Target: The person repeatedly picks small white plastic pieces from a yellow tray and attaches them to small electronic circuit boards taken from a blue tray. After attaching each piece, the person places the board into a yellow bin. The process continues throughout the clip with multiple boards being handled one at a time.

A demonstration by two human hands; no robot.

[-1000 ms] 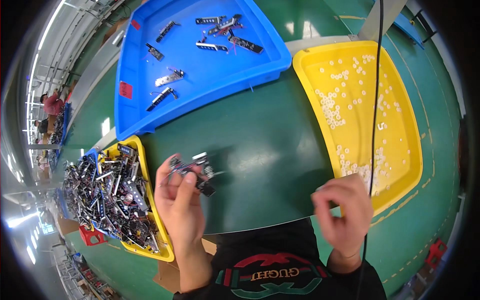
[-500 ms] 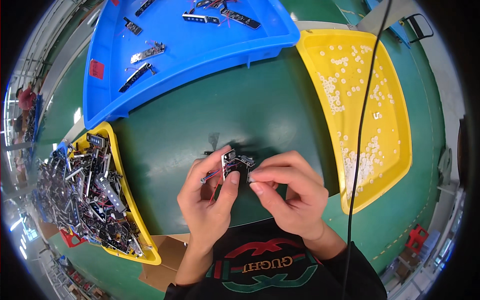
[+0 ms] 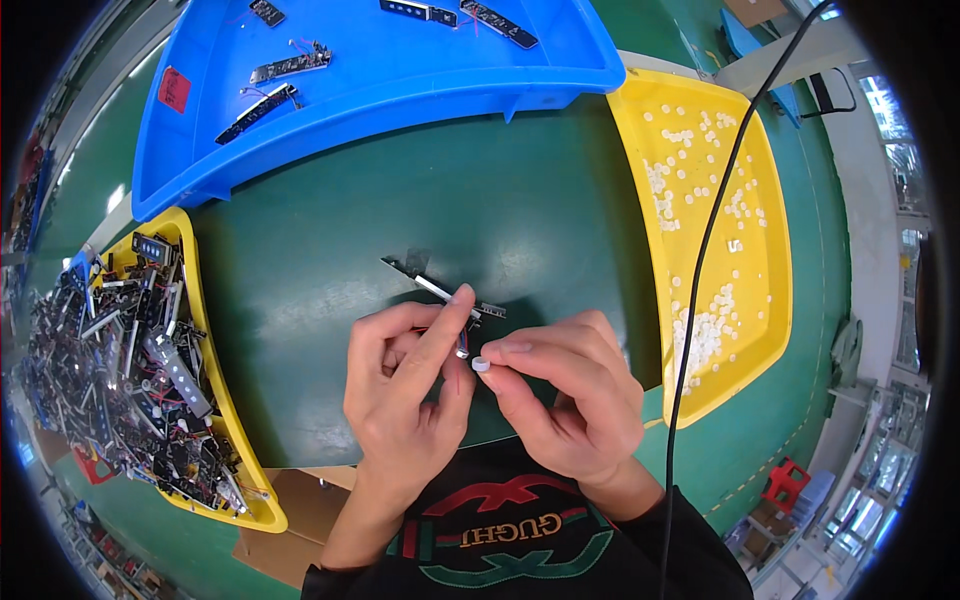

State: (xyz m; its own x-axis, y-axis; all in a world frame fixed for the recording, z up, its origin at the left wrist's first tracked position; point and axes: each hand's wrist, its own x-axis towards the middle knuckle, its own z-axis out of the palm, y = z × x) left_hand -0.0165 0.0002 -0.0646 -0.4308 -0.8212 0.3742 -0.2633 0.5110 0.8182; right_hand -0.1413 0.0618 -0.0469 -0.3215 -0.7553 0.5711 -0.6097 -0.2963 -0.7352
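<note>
My left hand (image 3: 400, 395) is closed on a small circuit board (image 3: 436, 288), gripped between thumb and fingers and turned nearly edge-on. Thin wires hang from the board, with a small round silvery part (image 3: 462, 351) at their end beside my left fingertips. Between the thumb and index finger of my right hand (image 3: 575, 400) is a small white round cap (image 3: 481, 365). The cap is close to the silvery part; a narrow gap seems to lie between them. Both hands are above the near part of the green tabletop (image 3: 330, 330).
At left stands a yellow bin (image 3: 212, 365) heaped with circuit boards and wires. A blue tray (image 3: 400, 125) with several boards lies at the far side. On the right, a yellow tray (image 3: 715, 250) contains scattered white caps. A black cable (image 3: 706, 240) hangs across that tray.
My left hand has turned the board edge-on, bringing the wired part toward my right fingers. The white cap now shows in my right pinch. The whole view has shifted slightly.
</note>
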